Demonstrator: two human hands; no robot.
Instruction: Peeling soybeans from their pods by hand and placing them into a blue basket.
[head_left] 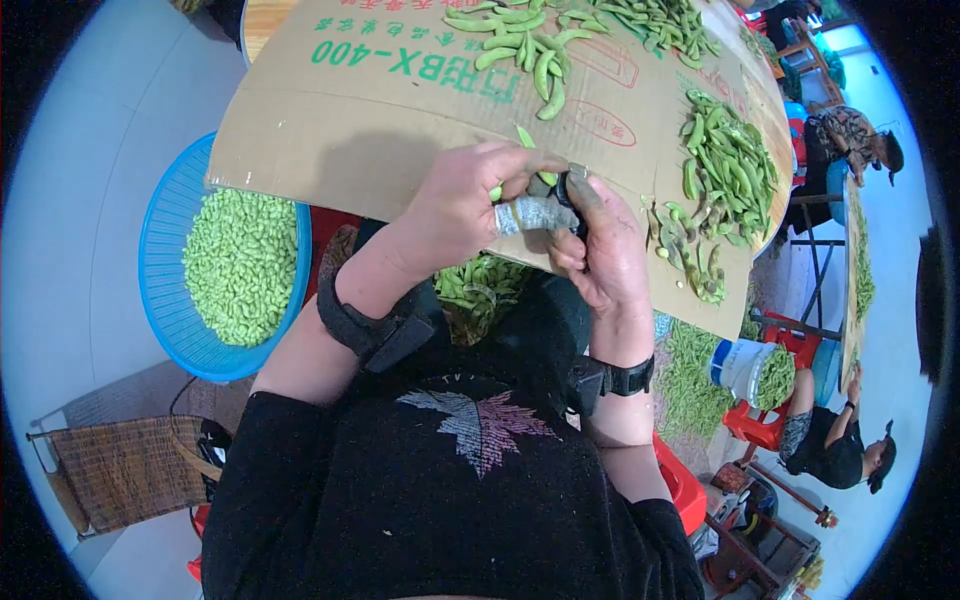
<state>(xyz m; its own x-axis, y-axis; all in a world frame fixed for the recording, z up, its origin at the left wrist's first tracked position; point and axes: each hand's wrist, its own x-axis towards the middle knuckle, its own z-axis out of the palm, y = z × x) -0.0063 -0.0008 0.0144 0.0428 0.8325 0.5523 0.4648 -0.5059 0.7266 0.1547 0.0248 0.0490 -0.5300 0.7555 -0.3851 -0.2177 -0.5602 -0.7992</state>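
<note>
Above the near edge of the cardboard sheet (pixel 400 140), my two hands meet in front of me. My left hand (pixel 465 205) is closed, with green bean pods (pixel 524 137) showing between its fingers; one finger is wrapped in a whitish bandage (pixel 535 215). My right hand (pixel 612 240) is closed too, its stained thumb pressed against the left fingertips. A small black thing (pixel 562 192) sits between the hands; its kind is unclear, and whatever the right fingers pinch is hidden. Bean pods lie in a pile (pixel 732 165) on the right and a cluster (pixel 525 50) at the far side.
A blue basket (pixel 160 300) of shelled green beans (pixel 240 265) stands at my left. Pods fill a container (pixel 480 285) between my knees. A wicker chair (pixel 130 475) is lower left. At right are a white bucket (pixel 735 368), pods on the floor, and people at another table.
</note>
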